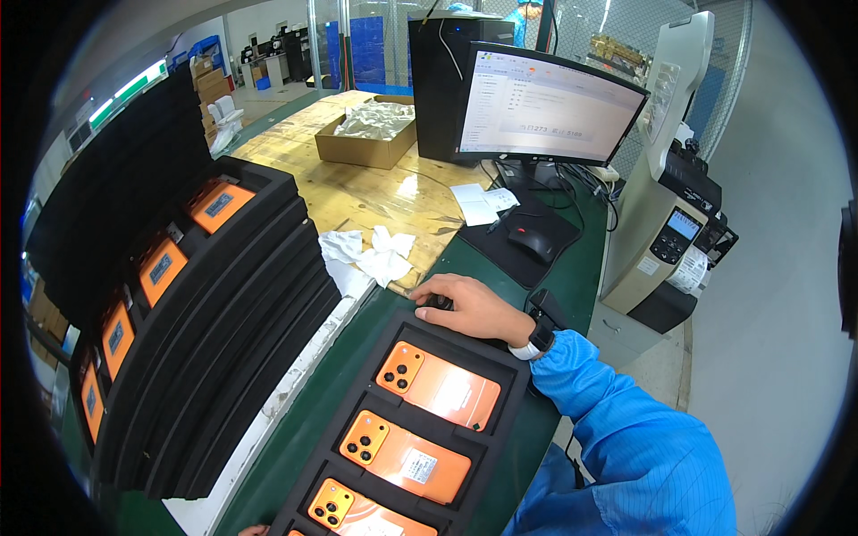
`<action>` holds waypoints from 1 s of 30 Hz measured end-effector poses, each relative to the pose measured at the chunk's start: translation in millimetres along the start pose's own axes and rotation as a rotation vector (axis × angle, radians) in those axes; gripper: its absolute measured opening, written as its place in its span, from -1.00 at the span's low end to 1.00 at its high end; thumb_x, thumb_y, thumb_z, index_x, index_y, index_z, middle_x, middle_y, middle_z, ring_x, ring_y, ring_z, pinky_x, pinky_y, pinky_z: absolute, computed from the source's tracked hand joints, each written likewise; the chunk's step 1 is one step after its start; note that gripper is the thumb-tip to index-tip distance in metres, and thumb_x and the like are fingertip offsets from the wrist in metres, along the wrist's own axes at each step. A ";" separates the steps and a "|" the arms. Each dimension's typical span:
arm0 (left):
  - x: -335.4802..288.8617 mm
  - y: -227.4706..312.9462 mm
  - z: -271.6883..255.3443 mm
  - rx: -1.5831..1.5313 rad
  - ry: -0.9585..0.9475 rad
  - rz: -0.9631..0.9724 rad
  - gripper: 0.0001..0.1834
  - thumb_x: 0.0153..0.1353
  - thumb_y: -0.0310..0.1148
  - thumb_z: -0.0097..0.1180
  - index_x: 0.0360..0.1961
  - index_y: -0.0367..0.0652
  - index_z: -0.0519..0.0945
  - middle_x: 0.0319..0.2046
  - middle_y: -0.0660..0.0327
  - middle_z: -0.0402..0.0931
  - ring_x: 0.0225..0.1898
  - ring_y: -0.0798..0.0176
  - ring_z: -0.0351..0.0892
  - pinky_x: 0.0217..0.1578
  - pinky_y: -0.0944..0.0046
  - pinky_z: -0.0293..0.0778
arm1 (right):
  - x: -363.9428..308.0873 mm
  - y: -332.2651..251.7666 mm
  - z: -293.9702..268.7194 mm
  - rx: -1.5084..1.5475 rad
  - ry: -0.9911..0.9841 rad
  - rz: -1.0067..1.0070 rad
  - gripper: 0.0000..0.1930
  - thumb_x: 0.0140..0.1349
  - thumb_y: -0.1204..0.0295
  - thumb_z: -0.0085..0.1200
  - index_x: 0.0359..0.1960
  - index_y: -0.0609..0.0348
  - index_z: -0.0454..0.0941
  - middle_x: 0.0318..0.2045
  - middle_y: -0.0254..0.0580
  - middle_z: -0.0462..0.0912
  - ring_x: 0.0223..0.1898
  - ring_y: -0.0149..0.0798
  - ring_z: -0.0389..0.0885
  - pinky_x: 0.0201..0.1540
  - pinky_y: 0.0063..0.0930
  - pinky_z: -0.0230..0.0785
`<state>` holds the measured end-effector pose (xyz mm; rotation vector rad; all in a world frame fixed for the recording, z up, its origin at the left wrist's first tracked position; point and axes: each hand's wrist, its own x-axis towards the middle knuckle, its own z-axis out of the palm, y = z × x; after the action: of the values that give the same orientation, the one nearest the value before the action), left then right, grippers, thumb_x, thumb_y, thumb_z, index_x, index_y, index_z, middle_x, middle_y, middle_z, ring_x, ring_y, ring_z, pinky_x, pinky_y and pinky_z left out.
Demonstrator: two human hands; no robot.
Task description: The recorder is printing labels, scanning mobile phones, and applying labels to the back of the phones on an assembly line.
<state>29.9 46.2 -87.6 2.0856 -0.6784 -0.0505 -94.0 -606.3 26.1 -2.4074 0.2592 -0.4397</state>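
Note:
A black foam tray (362, 390) lies before me on the green bench, with orange phones in its cut-outs, backs up. The far phone (454, 389) has bright glare on its back. The middle phone (416, 456) bears a white label; the near phone (366, 514) is cut off by the lower edge. My right hand (466, 306) is at the tray's far end, its fingers curled over a small dark thing that they mostly hide. Only a sliver of my left hand (255, 531) shows beside the tray's near left side; its fingers are mostly out of view.
On the left stands a tall stack of black foam trays (259, 295), the top one holding labelled orange phones (163, 271). Crumpled white paper (387, 256), an open carton (362, 152), a monitor (550, 107), a mouse (531, 243) and a label printer (657, 255) stand beyond.

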 end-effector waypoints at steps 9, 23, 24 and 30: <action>-3.0 -7.2 -3.3 0.111 -0.039 0.084 -0.53 0.67 -0.21 -0.17 0.36 -0.23 0.58 0.33 -0.13 0.57 0.37 -0.21 0.53 0.44 -0.22 0.39 | -1.0 1.6 0.4 0.001 0.003 -0.007 -0.57 0.46 0.14 0.23 0.16 0.20 0.70 -0.01 -0.03 0.74 0.03 -0.07 0.72 0.07 -0.23 0.58; -5.8 -7.1 -2.8 0.093 -0.021 0.015 -0.55 0.68 -0.24 -0.18 0.36 -0.18 0.59 0.33 -0.11 0.57 0.37 -0.18 0.51 0.47 -0.19 0.36 | -0.8 1.4 0.9 0.002 0.006 -0.008 -0.58 0.46 0.14 0.24 0.16 0.18 0.71 -0.02 -0.05 0.75 0.03 -0.07 0.72 0.03 -0.24 0.58; -5.5 -6.1 -2.3 0.092 -0.018 0.032 -0.55 0.68 -0.24 -0.19 0.36 -0.18 0.59 0.33 -0.11 0.57 0.37 -0.18 0.51 0.48 -0.18 0.36 | -0.9 1.4 1.0 0.003 0.008 -0.008 -0.58 0.46 0.14 0.24 0.16 0.18 0.71 -0.02 -0.05 0.75 0.03 -0.07 0.72 0.04 -0.24 0.59; -3.3 2.3 -1.7 0.092 -0.023 0.010 -0.56 0.69 -0.27 -0.20 0.36 -0.16 0.60 0.33 -0.10 0.56 0.38 -0.16 0.51 0.48 -0.18 0.35 | -0.7 3.3 1.3 -0.002 0.005 -0.010 -0.59 0.46 0.14 0.24 0.16 0.18 0.71 -0.02 -0.05 0.75 0.04 -0.06 0.72 0.05 -0.23 0.58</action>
<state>26.6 48.1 -85.5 2.1722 -0.7170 -0.0389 -94.4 -607.8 22.8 -2.4106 0.2495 -0.4504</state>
